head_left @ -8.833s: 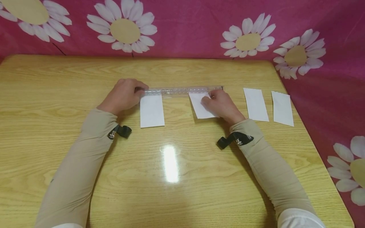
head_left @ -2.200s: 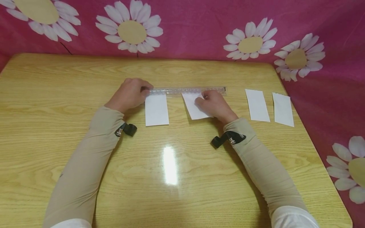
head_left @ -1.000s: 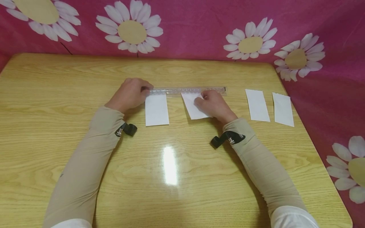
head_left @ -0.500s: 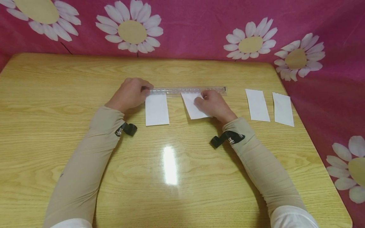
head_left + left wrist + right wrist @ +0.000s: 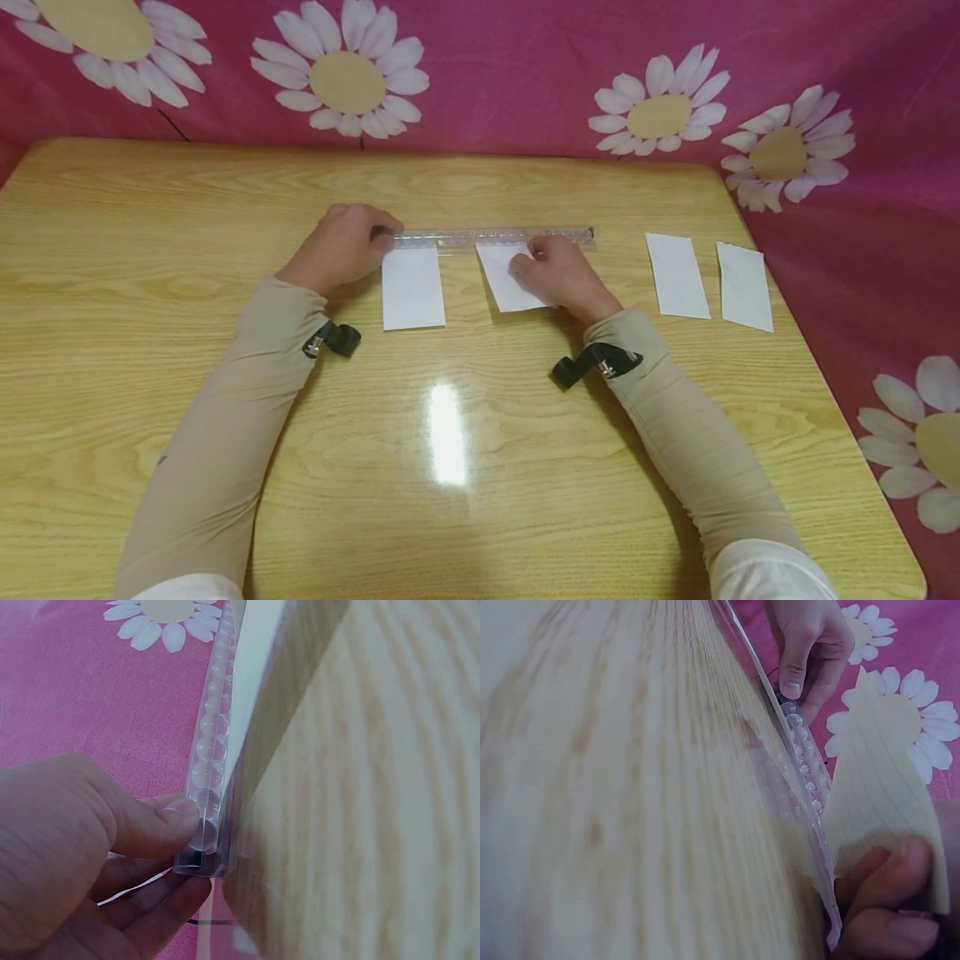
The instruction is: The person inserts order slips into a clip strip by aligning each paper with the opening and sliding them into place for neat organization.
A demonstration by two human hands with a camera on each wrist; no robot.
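Note:
A long clear plastic case [image 5: 465, 239] filled with round clear beads lies across the table. My left hand [image 5: 347, 246] pinches its left end; in the left wrist view the thumb [image 5: 178, 819] presses on that end. Just below it lies a flat white paper slip [image 5: 413, 289], its top edge along the case. My right hand [image 5: 564, 271] pinches a second paper slip [image 5: 501, 279], tilted and partly lifted, its top edge at the case. In the right wrist view this slip [image 5: 881, 787] shows faint ruled lines and hides part of the fingers.
Two more white slips, the nearer one [image 5: 677, 277] and the outer one [image 5: 745, 287], lie to the right near the table edge. The wood-grain table [image 5: 337, 500] meets a pink daisy-print cloth [image 5: 502, 75] at the back and right. Each wrist wears a black strap mount.
Compared with the oldest frame, the right hand has brought its slip leftward along the case, closer to the flat slip. The head view has shifted slightly. Over the last second almost nothing moves.

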